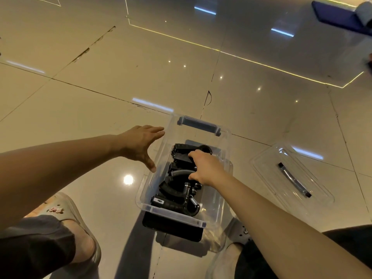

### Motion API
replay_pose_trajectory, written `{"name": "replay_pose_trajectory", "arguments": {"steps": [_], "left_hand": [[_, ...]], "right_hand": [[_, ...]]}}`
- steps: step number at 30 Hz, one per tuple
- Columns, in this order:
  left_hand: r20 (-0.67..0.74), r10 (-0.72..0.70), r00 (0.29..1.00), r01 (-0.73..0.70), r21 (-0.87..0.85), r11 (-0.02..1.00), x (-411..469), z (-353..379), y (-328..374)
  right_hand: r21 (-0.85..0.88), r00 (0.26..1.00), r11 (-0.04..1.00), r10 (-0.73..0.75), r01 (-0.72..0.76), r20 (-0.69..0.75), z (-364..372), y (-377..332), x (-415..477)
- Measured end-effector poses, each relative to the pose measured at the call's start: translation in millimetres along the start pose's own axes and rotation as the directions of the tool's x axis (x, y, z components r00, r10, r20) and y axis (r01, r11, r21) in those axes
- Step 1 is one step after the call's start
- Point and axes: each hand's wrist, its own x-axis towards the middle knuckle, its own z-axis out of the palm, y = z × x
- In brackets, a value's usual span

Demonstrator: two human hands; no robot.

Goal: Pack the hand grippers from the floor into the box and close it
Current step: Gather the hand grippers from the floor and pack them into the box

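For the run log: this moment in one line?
right hand in box, holding hand gripper | left hand open beside box | lid off

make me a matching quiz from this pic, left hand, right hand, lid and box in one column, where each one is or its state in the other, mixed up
1 left hand
2 right hand
3 lid
4 box

A flat on the floor, right of the box
B on the floor, top open
C fingers spread, beside the box's left wall
D inside the box, gripping a black hand gripper

Pairs: 1-C, 2-D, 3-A, 4-B
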Motion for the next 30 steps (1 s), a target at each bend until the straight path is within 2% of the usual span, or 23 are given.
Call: {"name": "replay_pose_trajectory", "arguments": {"steps": [10,21,26,30], "left_hand": [[0.056,0.045,0.997,-0.044,-0.015,0.999,-4,0,-7],[0.055,0.051,0.997,-0.048,-0.042,0.998,-9,-4,-2],[0.016,0.064,0.998,-0.064,-0.021,0.998,-9,-1,-4],[-0.004,0.076,0.997,-0.076,-0.028,0.997,-14,0,-6]], "right_hand": [[0.071,0.997,0.997,0.028,-0.033,0.068,16,4,6],[0.051,0.991,0.997,0.050,-0.057,0.125,18,-1,10],[0.039,0.992,0.996,0.076,-0.080,0.103,18,-5,4],[0.156,0.989,0.977,0.141,-0.145,0.035,13,-11,-3]]}}
